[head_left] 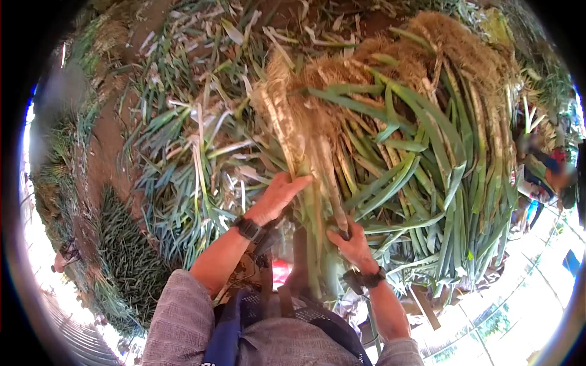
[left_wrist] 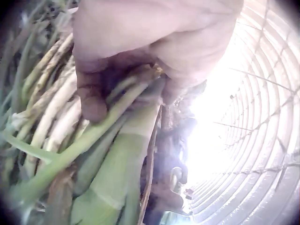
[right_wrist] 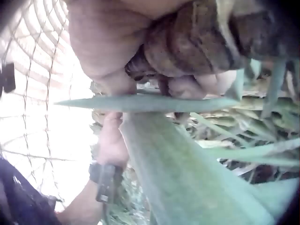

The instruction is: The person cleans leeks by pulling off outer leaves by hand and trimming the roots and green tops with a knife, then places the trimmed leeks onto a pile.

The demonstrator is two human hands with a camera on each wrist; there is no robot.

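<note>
Site: a heap of leeks takes up most of the head view. The stalks lie side by side with their rooted ends uppermost in the picture. Left of the heap, trimmed leaves are scattered over bare soil. A second, darker stack of greens lies at the lower left. A hooped, translucent roof shows behind the hand in the left wrist view.

Item in hand: a bunch of leeks is held upright in front of the person's chest, just before the heap. Its pale shafts and root tufts point away from the body and its green leaves hang down between the forearms.

Left hand: wrapped round the bunch on its left side. The left wrist view shows the fingers curled over several white shafts, in firm contact.

Right hand: gripping the same bunch lower down, on its right side. In the right wrist view its fingers are closed tightly on a brown, soiled length — whether this is stalk or tool cannot be told.

Each wrist carries a dark band — left and right.
</note>
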